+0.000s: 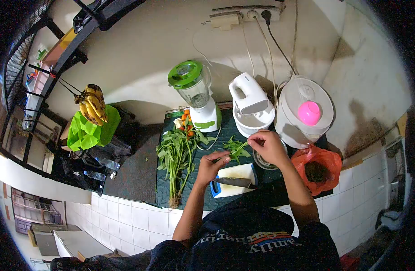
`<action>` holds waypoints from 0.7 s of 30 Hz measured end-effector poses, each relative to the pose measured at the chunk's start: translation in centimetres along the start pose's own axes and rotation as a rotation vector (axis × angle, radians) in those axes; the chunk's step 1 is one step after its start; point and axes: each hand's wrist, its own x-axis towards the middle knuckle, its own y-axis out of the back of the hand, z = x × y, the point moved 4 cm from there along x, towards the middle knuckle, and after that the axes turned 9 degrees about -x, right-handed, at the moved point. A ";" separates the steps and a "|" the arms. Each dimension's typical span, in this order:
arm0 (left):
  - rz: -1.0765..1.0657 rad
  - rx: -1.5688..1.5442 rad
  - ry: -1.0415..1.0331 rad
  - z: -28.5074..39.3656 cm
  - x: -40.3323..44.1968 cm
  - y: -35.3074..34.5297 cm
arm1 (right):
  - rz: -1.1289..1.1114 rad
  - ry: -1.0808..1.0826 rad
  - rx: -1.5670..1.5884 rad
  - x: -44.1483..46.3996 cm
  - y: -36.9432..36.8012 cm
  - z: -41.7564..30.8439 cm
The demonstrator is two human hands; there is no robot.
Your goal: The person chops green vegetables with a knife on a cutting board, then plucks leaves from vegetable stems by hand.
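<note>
My left hand (213, 167) is closed on the leafy end of a green sprig (238, 150), above the cutting board's left side. My right hand (267, 145) pinches the stem end of the same sprig, near the white mixer bowl. Below them lies a white cutting board (234, 172) with blue edges, a dark-bladed knife (233, 181) across it. A bundle of leafy greens (175, 156) with roots rests on the dark green cloth to the left. Behind my right hand, a round dish (264, 161) is partly hidden.
A green-lidded blender (196, 92) and a white hand mixer (249, 94) stand at the back. A white round appliance (286, 108) holds a pink bowl (309, 113). An orange plastic bag (331, 159) is at the right. Bananas (92, 106) hang at the left.
</note>
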 end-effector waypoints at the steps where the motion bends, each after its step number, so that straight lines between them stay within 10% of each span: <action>1: 0.000 0.001 0.001 0.5 -0.1 0.0 | 0.005 -0.011 0.018 0.0 0.0 0.1; 13: 0.016 0.630 -0.239 1.8 0.3 -0.3 | -0.015 -0.078 0.012 0.0 0.3 -1.4; 21: 0.270 -0.473 0.095 -1.7 2.1 -0.9 | 0.053 -0.161 0.129 -1.2 -3.6 -1.3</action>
